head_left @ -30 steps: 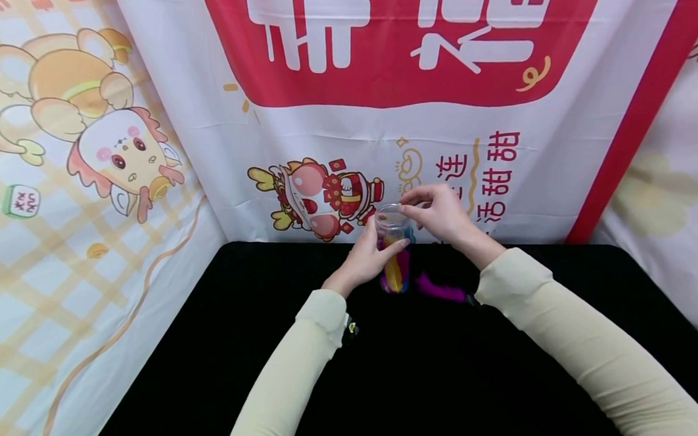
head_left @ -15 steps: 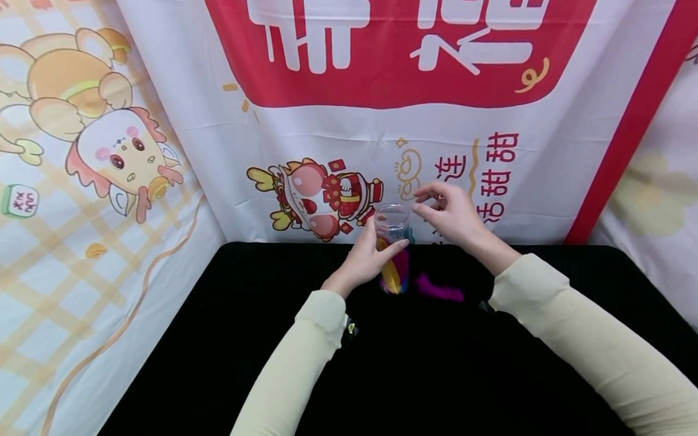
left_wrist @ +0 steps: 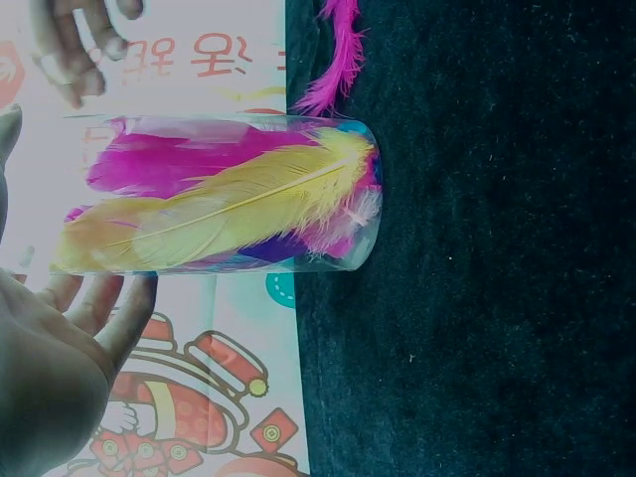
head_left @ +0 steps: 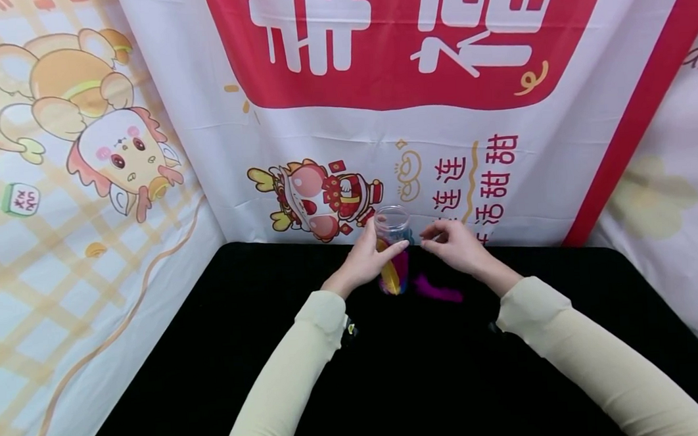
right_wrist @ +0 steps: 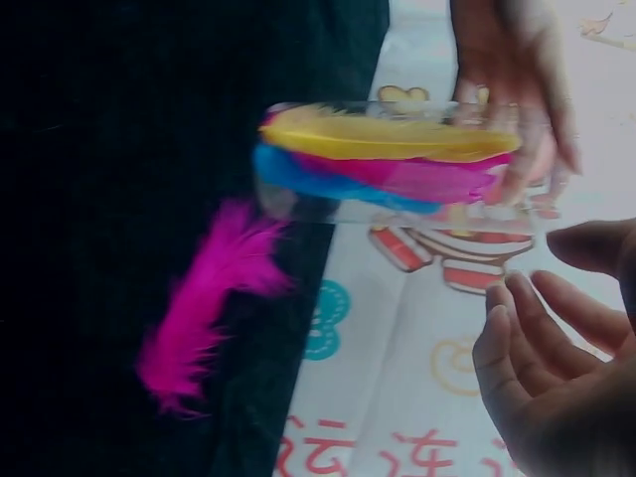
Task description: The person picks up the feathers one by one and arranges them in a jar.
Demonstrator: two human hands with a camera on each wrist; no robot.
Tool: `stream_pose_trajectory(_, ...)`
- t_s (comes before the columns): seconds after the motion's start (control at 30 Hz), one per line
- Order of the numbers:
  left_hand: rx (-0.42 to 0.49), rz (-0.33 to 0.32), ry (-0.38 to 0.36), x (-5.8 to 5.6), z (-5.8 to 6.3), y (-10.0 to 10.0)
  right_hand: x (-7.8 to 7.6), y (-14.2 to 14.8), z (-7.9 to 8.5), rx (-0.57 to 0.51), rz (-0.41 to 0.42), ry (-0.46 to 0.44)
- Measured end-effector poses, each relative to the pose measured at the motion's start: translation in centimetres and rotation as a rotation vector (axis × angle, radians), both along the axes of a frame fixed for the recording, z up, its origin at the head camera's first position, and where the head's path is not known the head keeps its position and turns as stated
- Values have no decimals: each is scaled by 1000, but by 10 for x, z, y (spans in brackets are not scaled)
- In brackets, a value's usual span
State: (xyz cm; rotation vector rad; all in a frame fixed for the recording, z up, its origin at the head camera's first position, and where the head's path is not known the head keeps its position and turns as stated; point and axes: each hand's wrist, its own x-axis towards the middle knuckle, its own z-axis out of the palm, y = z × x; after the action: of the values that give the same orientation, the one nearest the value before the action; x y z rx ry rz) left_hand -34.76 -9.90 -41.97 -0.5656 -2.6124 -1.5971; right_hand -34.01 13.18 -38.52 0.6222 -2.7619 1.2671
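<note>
My left hand (head_left: 364, 253) grips a clear jar (head_left: 392, 221) near its upper part, with the thumb across the near side. The jar stands upright with its mouth uncovered. Inside it, the left wrist view shows a yellow feather (left_wrist: 209, 214) in front of magenta feathers (left_wrist: 164, 164); a blue feather (right_wrist: 338, 181) appears in the right wrist view. Just right of the jar, my right hand (head_left: 454, 245) hovers with loosely bent fingers and holds nothing; thumb and forefinger are apart. Below it, a loose magenta feather (right_wrist: 209, 308) lies on the black cloth.
A black cloth (head_left: 416, 372) covers the table. Close behind the jar hangs a white and red printed curtain (head_left: 321, 130), and a checked printed curtain (head_left: 90, 258) runs along the left side.
My right hand has left the jar's mouth, moved right and then down toward the table. The yellow feather sits lower and more tilted in the jar. The left hand keeps its grip.
</note>
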Motion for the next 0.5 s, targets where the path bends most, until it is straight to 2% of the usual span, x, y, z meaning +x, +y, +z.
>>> stream_pose_trajectory(0.23, -3, -5, -8, -1, 0, -1, -9, 9, -24, 110, 88, 34)
stream_pose_trajectory(0.5, -9, -13, -20, -4, -1, -2, -13, 15, -45, 238, 92, -42)
